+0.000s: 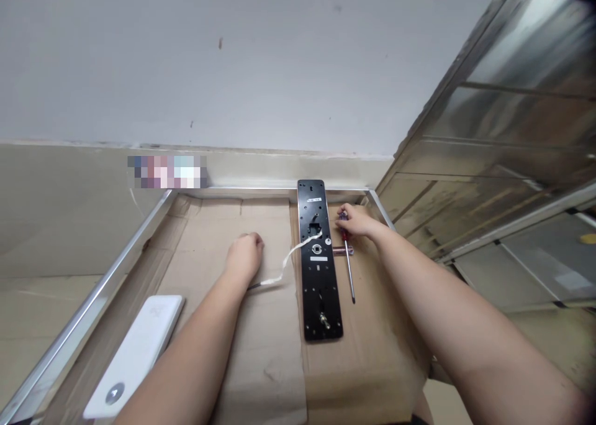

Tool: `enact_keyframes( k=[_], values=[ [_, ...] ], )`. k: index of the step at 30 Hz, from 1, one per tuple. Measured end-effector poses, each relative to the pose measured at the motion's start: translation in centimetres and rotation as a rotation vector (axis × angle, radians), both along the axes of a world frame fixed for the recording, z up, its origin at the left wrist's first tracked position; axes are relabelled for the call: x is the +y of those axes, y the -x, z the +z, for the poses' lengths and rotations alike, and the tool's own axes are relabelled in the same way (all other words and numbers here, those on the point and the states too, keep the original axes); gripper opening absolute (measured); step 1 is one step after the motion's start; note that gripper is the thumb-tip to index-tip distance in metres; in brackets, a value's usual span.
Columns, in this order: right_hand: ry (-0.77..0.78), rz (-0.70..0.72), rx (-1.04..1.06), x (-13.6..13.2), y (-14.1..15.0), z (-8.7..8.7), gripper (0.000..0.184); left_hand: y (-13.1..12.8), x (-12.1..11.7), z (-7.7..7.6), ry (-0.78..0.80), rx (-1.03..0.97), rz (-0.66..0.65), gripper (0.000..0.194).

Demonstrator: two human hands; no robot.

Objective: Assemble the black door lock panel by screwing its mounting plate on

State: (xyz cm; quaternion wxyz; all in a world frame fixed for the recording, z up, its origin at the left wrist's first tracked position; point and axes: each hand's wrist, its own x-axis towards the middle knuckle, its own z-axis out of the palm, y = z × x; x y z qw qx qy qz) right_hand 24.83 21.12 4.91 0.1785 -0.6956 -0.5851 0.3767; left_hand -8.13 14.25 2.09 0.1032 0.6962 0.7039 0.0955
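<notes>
Head view: long, narrow black plate point(322, 291), smooth and rounded at the corners, lying lengthwise on creased brown cardboard point(261, 375) inside a shiny metal frame point(95, 296). Dotted over its upward face: small holes, pale labels, a ringed round socket with a square centre, and a silvery post point(325, 320) toward the near end. Out of a squarish opening in the plate, a thin, wrinkled white cable point(285, 265), bending across the cardboard to a dark end just beside the left wrist.

Right hand point(357, 220) gripping a screwdriver point(349, 267) by its translucent, reddish handle, just right of the plate, with the straight, slim metal shaft pointing back toward the body. Beneath the shaft, a glossy cylindrical piece point(339, 251) jutting from the plate's right side. Left hand point(245, 257) above the cardboard, left of the plate, with fingers curled inward; impossible to tell whether closed on anything, the fingertips being turned away.

Lower left, a smooth white panel point(135, 350) with rounded corners and a grey oval spot, partly covered by the left forearm. Plate's underside hidden; handle partly masked by fingers; label print too small to read. Behind the frame, a pixelated patch point(167, 171), unreadable. Far right, reflective panels point(512, 127), streaked and blurred, cut off at the edge.
</notes>
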Motion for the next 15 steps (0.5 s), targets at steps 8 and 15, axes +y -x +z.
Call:
enact_keyframes(
  k=[8,15],
  values=[
    [0.02,0.078,-0.082,-0.25,0.19,0.07,0.029,0.08,0.07,-0.12,-0.035,-0.02,-0.029,0.024],
    [0.019,0.098,-0.083,-0.07,0.18,-0.14,0.031,0.08,0.11,-0.06,-0.052,-0.049,-0.074,0.027]
  ],
)
